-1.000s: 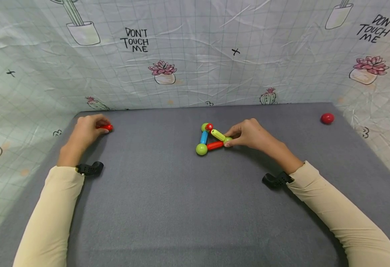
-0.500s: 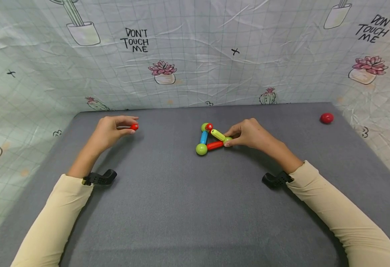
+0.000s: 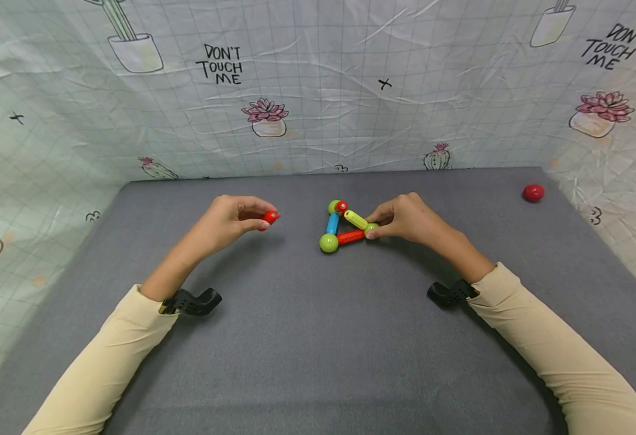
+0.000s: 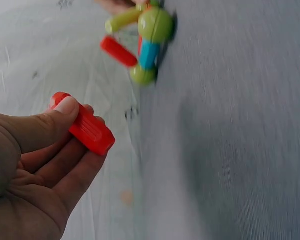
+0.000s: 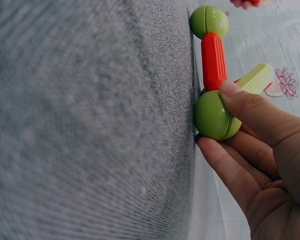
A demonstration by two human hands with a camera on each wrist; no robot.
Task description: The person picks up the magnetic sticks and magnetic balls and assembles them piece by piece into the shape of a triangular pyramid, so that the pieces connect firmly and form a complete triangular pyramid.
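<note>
A person in cream sleeves works over a grey felt table [image 3: 307,338]. The left hand [image 3: 225,220] pinches a loose red rod [image 3: 270,216] between thumb and fingers, holding it above the felt. A second ago this hand was at the far left edge of the table with the rod low on the surface; it has since carried the rod rightward, and now it sits just left of the toy structure [image 3: 345,225], near but not touching.

The structure rests at the table's centre: a triangle of a blue rod [image 3: 332,223], an orange-red rod [image 3: 350,237] and a yellow-green rod [image 3: 355,219], joined by green balls. The right hand [image 3: 410,219] has not moved; its thumb and fingers grip the right corner ball [image 5: 214,115], steadying the frame.

A red ball [image 3: 533,193] lies alone near the far right corner.

Judging by the approach, the red rod looks about to join the structure.
</note>
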